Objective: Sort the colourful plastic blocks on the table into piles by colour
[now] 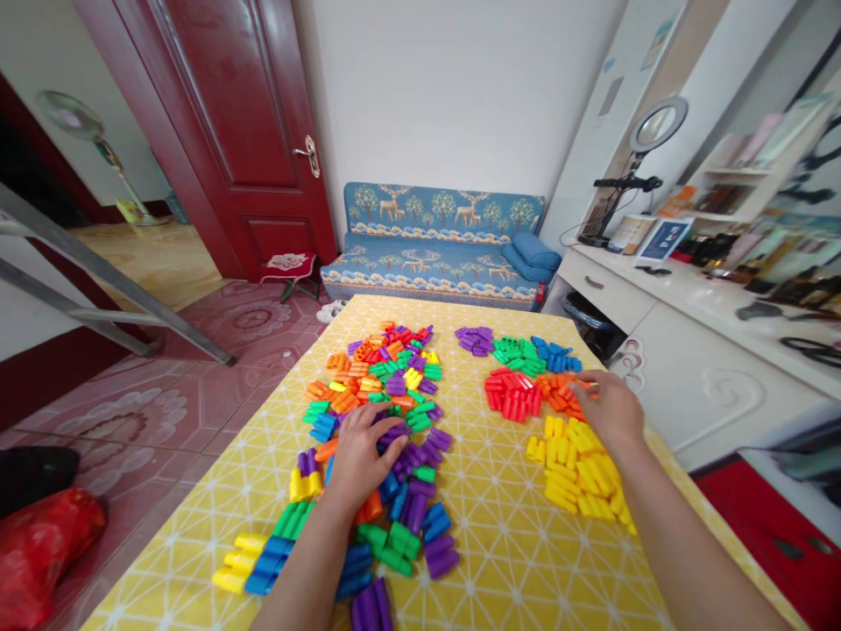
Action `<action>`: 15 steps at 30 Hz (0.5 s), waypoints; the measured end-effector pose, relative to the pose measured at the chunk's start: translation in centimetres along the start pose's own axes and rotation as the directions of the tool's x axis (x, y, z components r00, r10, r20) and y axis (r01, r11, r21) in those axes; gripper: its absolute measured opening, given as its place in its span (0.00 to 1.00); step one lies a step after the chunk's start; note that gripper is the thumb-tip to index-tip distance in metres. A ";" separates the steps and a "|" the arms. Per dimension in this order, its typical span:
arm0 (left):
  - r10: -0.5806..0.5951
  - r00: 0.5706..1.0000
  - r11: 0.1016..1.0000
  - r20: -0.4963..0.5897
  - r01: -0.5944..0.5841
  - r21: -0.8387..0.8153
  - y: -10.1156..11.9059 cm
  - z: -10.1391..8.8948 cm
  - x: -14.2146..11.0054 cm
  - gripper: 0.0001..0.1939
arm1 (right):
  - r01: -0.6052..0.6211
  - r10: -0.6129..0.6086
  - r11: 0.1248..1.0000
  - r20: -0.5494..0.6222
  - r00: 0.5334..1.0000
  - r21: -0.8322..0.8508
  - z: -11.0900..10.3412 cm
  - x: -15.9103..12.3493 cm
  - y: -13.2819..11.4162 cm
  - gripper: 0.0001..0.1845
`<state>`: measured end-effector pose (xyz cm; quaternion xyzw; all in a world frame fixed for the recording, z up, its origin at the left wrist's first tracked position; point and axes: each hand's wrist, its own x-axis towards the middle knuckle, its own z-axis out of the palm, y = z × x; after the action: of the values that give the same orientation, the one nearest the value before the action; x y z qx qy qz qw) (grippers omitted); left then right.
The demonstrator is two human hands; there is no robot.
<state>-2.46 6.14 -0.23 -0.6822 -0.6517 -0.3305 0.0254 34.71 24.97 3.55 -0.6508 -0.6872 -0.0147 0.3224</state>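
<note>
My left hand (364, 451) rests on the mixed pile of plastic building blocks (355, 400), its fingers apart over purple blocks (413, 456). Purple, blue, green, orange and yellow blocks lie around it, some hidden under the palm and forearm. My right hand (614, 410) is at the right edge of a small pile of orange blocks (558, 392), fingers and thumb closed around an orange block. Beside that pile are red blocks (512, 394). Nearer to me, partly behind my right wrist, spread the yellow blocks (575, 464).
Groups of purple blocks (474, 340), green blocks (519, 354) and blue blocks (555, 355) lie at the far right of the table (499, 543), on its yellow patterned cloth. Beyond stands a blue sofa (427, 250). A white dresser (689, 350) is to the right, a metal ladder (124, 298) to the left.
</note>
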 end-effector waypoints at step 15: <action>0.013 1.000 1.000 0.006 -0.013 0.007 0.0 0.0 0.1 0.11 | 0.439 -0.596 0.777 0.305 0.743 0.451 8.5 -10.7 -21.5 0.26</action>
<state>-2.44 6.19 -0.21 -0.6871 -0.6486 -0.3261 0.0279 11.10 15.96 0.45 -0.3480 -0.8875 0.1618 0.2551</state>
